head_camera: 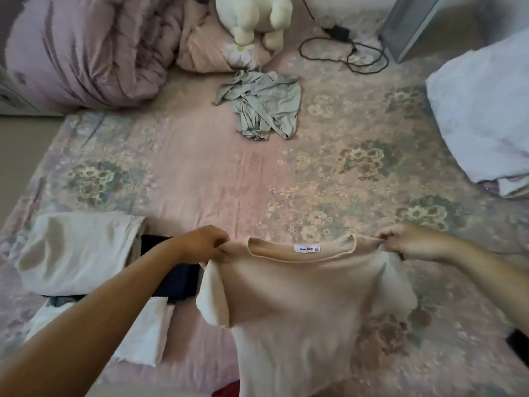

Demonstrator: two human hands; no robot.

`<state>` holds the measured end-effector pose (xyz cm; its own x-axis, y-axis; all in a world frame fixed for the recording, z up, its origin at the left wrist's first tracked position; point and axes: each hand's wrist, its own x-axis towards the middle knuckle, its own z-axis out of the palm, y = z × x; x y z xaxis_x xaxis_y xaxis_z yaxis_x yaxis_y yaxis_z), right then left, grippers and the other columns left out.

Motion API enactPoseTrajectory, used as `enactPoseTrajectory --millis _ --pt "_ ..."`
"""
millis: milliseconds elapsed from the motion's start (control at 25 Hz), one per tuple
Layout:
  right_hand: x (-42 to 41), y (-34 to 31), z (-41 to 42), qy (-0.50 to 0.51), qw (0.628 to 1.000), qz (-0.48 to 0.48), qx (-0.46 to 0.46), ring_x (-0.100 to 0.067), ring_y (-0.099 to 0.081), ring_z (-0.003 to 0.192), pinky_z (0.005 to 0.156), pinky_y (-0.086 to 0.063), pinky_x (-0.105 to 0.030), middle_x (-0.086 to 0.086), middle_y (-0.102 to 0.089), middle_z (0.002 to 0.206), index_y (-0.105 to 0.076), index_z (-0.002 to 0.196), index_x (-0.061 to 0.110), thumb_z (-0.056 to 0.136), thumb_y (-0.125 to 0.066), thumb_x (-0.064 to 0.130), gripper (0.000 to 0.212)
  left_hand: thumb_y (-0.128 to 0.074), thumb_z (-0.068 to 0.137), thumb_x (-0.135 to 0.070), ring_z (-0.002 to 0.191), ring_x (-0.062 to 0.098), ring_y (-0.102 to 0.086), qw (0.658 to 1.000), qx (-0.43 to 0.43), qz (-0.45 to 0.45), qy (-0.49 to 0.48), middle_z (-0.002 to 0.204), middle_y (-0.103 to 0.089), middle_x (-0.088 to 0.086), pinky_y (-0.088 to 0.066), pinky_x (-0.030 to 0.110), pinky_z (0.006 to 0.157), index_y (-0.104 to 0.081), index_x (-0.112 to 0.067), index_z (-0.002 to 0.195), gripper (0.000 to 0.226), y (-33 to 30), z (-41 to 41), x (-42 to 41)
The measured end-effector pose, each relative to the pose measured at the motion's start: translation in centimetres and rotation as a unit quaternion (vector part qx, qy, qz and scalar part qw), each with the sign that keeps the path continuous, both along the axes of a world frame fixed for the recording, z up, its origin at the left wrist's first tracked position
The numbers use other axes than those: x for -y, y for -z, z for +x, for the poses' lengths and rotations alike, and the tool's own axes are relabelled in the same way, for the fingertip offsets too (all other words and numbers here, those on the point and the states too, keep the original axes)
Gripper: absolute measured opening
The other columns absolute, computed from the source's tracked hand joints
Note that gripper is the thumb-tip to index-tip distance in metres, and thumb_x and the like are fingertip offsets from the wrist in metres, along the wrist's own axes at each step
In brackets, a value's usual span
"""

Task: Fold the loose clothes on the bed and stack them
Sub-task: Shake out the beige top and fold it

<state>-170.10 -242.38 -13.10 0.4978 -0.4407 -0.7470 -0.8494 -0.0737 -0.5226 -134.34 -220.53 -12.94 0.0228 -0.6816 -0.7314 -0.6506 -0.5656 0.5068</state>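
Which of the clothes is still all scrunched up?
The grey-green garment in the middle of the bed, crumpled in a heap. The beige shirt is held up by both hands, and the white clothes at left lie folded.

The shirt (300,296) you hold is soft, matt peach knit cloth with a white woven label (307,249). The bedsheet (214,173) is smooth printed cloth — faintly shiny. The grey garment (263,107) looks thin and silky — the toy (254,18) plush.

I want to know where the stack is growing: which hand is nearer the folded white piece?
Left. The left hand grips the shirt just right of the white piece; the right hand is across the shirt.
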Motion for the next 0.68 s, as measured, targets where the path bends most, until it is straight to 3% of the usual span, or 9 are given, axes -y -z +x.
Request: enactPoseTrajectory --millis 120,240,360,440,520,560,640,680 --pt "5.5 9.3 5.0 -0.015 0.992 -0.129 0.0 -0.017 -0.054 0.067 0.058 -0.036 -0.029 -0.003 -0.061 0.072 -0.064 0.077 0.002 0.087 -0.05 0.0 0.018 -0.06 0.087 -0.014 0.083 0.019 -0.051 0.991 0.11 -0.069 0.02 0.084 -0.054 0.001 -0.035 0.025 0.061 -0.054 -0.013 0.079 0.01 9.8 2.1 7.6" --pt "8.4 18.1 9.4 0.052 0.965 -0.256 0.028 -0.029 -0.058 0.092 0.074 -0.041 -0.034 -0.015 -0.063 0.094 -0.064 0.088 -0.001 0.088 -0.046 -0.003 0.019 -0.049 0.093 -0.017 0.097 0.029 -0.055 0.963 0.228 -0.106 -0.097 0.101 -0.057 0.007 -0.04 0.031 0.077 -0.059 -0.011 0.101 0.014 18.8 2.8 12.6" --pt "11.4 28.5 11.5 0.09 0.961 -0.262 0.018 -0.031 -0.058 0.105 0.089 -0.046 -0.037 -0.015 -0.065 0.11 -0.065 0.104 0.006 0.089 -0.05 0.002 0.021 -0.05 0.094 -0.034 0.118 0.032 -0.047 0.951 0.249 -0.046 -0.178 0.126 -0.051 0.013 -0.037 0.039 0.096 -0.051 -0.011 0.124 0.038 29.0 3.0 15.2" --pt "12.8 32.1 11.1 0.064 0.971 -0.229 -0.02 -0.029 -0.058 0.11 0.093 -0.045 -0.04 -0.011 -0.064 0.117 -0.062 0.115 0.01 0.087 -0.064 0.018 0.029 -0.055 0.088 -0.05 0.124 0.032 -0.04 0.943 0.271 -0.023 -0.193 0.13 -0.045 0.014 -0.034 0.043 0.101 -0.05 -0.01 0.127 0.056 32.8 3.5 15.0" --pt "14.1 33.8 10.3 -0.003 0.972 -0.231 -0.039 -0.028 -0.056 0.108 0.09 -0.043 -0.036 -0.01 -0.063 0.113 -0.063 0.118 0.01 0.078 -0.075 0.032 0.047 -0.062 0.084 -0.051 0.111 0.031 -0.045 0.936 0.269 -0.099 -0.206 0.115 -0.053 0.014 -0.04 0.044 0.096 -0.061 -0.008 0.11 0.051 34.5 4.2 14.6" --pt "14.6 34.2 9.9 -0.014 0.971 -0.24 -0.015 -0.026 -0.055 0.1 0.085 -0.042 -0.033 -0.009 -0.062 0.103 -0.067 0.111 0.006 0.076 -0.078 0.031 0.045 -0.064 0.083 -0.048 0.096 0.028 -0.051 0.933 0.238 -0.15 -0.224 0.099 -0.057 0.012 -0.044 0.041 0.087 -0.064 -0.007 0.095 0.043 34.9 4.7 14.3" --pt "14.6 34.2 9.8 0.029 0.969 -0.238 0.063 -0.021 -0.052 0.082 0.073 -0.038 -0.032 -0.004 -0.057 0.08 -0.069 0.087 0.002 0.08 -0.074 0.021 0.021 -0.065 0.084 -0.042 0.069 0.018 -0.05 0.919 0.146 -0.193 -0.311 0.074 -0.056 0.001 -0.046 0.024 0.064 -0.06 -0.01 0.078 0.033 34.7 5.5 14.3" --pt "14.6 34.1 10.0 0.073 0.966 -0.232 0.094 -0.021 -0.051 0.078 0.072 -0.038 -0.034 -0.005 -0.056 0.075 -0.065 0.079 0.003 0.086 -0.068 0.017 0.015 -0.063 0.086 -0.04 0.067 0.016 -0.049 0.908 0.122 -0.193 -0.351 0.071 -0.054 -0.002 -0.042 0.019 0.058 -0.058 -0.013 0.079 0.029 34.5 6.1 14.5"
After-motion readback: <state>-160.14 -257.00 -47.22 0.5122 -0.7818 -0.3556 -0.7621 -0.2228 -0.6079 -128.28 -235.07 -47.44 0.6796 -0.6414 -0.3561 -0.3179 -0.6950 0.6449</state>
